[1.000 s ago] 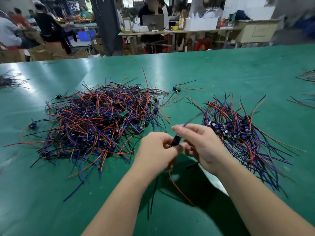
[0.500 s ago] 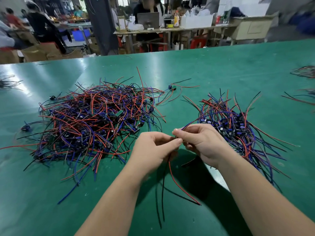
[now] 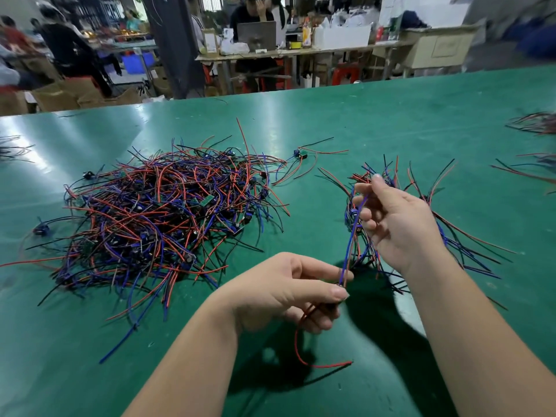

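Seen from the head camera, your left hand [image 3: 288, 293] pinches the lower end of a blue wire [image 3: 352, 236] between thumb and forefinger, right of the big tangled pile [image 3: 150, 218] and nearer you. Your right hand [image 3: 400, 227], farther right of the pile, grips the wire's upper end, so it runs between two hands held apart. A red wire [image 3: 296, 341] dangles under your left hand over the green table [image 3: 361, 115]. A smaller bundle [image 3: 469, 245] lies right of the pile, beneath your right hand.
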`<state>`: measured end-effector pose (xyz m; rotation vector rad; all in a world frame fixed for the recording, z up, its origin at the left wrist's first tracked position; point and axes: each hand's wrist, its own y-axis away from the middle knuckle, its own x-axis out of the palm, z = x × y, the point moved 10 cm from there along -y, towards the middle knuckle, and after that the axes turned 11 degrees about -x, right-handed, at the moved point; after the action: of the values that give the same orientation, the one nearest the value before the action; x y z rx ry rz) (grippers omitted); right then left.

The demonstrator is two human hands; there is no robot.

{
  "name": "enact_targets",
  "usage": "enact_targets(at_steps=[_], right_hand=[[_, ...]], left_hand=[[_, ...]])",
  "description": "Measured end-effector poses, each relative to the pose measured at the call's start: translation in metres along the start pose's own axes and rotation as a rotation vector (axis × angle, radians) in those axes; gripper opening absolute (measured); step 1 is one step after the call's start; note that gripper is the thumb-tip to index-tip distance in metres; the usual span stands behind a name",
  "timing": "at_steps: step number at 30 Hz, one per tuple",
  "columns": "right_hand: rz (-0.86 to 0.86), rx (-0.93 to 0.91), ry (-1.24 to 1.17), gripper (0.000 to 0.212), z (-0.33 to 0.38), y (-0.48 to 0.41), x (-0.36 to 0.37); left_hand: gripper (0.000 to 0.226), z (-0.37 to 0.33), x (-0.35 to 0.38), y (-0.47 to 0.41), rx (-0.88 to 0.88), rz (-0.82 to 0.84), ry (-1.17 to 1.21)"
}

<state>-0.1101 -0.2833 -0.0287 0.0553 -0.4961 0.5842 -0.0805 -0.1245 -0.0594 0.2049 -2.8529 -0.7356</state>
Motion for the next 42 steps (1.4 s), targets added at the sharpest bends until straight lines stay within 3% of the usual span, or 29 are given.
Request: enact_targets(at_steps=[3, 6, 9, 14, 19, 22, 26, 29, 33, 35, 37, 40, 42], right_hand=[[-0.05, 0.066, -0.079, 0.033, -0.007, 0.0, -0.001], [-0.047, 0.122, -0.026, 0.013, -0.015, 0.005, 0.002], [0.155, 0.195, 0.116, 0.03, -0.03, 0.018, 0.021], [0.638, 0.358, 0.271, 0.025, -0.052, 0.059, 0.061], [0.771, 0.415, 0.216, 0.025, -0.054, 0.076, 0.072], [0.721, 0.392, 0.141, 0.024, -0.056, 0.079, 0.079], [0.493, 0.269, -0.044, 0.021, -0.049, 0.061, 0.08], [0.347, 0.206, -0.142, 0.016, -0.038, 0.045, 0.068], [0.239, 0.124, -0.086, 0.016, -0.021, 0.032, 0.049], [0.213, 0.124, -0.054, 0.015, -0.016, 0.027, 0.041], [0.254, 0.135, -0.038, 0.013, -0.016, 0.027, 0.042], [0.387, 0.081, 0.16, 0.01, -0.023, 0.032, 0.049], [0.436, 0.012, 0.329, 0.016, -0.027, 0.033, 0.051]], left_hand=[[0.028, -0.009, 0.002, 0.003, 0.077, 0.049, 0.046], [0.021, -0.033, -0.009, 0.01, 0.27, 0.011, 0.195], [0.023, -0.045, -0.031, 0.018, 0.427, -0.028, 0.473], [0.05, -0.04, -0.062, 0.02, 0.496, -0.164, 0.904], [0.021, -0.031, -0.087, 0.03, 0.596, -0.394, 1.154], [0.021, -0.029, -0.094, 0.035, 0.657, -0.529, 1.03], [0.025, -0.038, -0.087, 0.044, 0.735, -0.735, 0.548], [0.034, -0.046, -0.065, 0.037, 0.742, -0.698, 0.263], [0.025, -0.048, -0.042, 0.019, 0.645, -0.505, 0.032], [0.036, -0.046, -0.045, 0.017, 0.591, -0.506, 0.024], [0.015, -0.043, -0.052, 0.015, 0.553, -0.459, 0.217], [0.048, -0.032, -0.051, 0.006, 0.458, -0.425, 0.301], [0.029, -0.027, -0.051, 0.005, 0.402, -0.479, 0.235]])
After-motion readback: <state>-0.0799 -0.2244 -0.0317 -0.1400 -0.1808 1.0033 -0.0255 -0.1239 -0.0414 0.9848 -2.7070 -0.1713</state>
